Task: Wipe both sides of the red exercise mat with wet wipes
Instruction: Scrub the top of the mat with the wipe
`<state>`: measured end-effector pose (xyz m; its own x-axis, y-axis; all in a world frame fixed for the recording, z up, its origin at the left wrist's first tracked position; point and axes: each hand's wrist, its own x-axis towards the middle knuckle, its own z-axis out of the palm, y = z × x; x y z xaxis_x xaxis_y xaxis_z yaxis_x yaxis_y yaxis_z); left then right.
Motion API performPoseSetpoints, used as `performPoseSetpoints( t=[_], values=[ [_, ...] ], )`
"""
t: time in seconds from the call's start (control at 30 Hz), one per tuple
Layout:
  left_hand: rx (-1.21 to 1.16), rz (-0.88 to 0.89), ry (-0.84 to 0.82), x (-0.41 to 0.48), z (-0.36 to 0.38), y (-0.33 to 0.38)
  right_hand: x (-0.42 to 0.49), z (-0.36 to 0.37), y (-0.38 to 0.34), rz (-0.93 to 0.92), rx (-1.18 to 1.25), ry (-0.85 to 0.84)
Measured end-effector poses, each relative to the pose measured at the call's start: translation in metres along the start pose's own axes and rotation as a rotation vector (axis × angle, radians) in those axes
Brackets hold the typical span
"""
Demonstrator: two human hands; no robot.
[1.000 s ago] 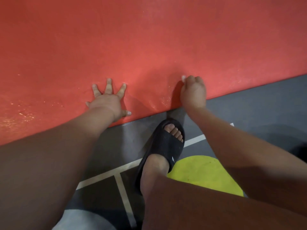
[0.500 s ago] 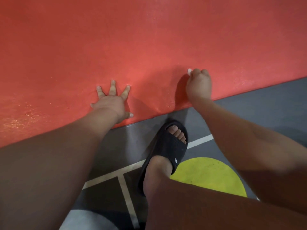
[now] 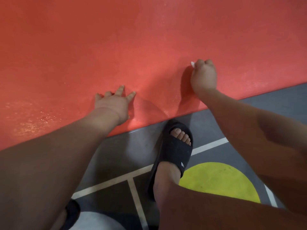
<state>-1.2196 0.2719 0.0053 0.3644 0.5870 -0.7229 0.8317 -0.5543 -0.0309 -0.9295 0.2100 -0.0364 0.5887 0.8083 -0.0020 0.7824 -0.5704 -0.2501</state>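
1. Shows the red exercise mat (image 3: 149,39) flat on the grey floor (image 3: 274,100), across the whole upper view, its near edge just ahead of a black slide (image 3: 174,150).
2. Presses the left hand (image 3: 113,105) palm-down on the mat near that edge, fingers straight and spread.
3. Curls the right hand (image 3: 204,75) on the mat round what looks like a wet wipe (image 3: 192,64), with only a white scrap showing.
4. Places a yellow circle (image 3: 219,181) beside the slide.

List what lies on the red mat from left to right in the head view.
glistening patch → left hand, fingers spread flat on the mat → right hand, gripping a wet wipe
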Motion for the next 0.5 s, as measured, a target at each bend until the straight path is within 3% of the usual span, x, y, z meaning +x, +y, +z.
performPoseSetpoints(
  t=[0.1, 0.2, 0.27, 0.33, 0.4, 0.5],
  values=[
    [-0.019, -0.005, 0.111, 0.004, -0.008, -0.006, -0.016, 0.015, -0.039, -0.115, 0.093, -0.021],
    [-0.083, -0.013, 0.178, 0.017, -0.019, -0.009, -0.030, 0.023, -0.051, -0.537, 0.131, -0.086],
    [-0.123, -0.009, 0.184, 0.028, -0.027, -0.012, -0.011, 0.019, -0.035, -0.671, 0.068, -0.048],
    [-0.142, -0.020, 0.196, 0.040, -0.035, -0.016, 0.016, 0.016, -0.015, -0.542, -0.039, 0.091],
    [-0.135, -0.047, 0.216, 0.051, -0.042, -0.020, 0.040, 0.013, 0.001, -0.283, -0.104, 0.200],
    [-0.161, -0.114, 0.235, 0.064, -0.055, -0.026, 0.049, 0.017, -0.016, -0.068, -0.068, 0.177]
  ],
)
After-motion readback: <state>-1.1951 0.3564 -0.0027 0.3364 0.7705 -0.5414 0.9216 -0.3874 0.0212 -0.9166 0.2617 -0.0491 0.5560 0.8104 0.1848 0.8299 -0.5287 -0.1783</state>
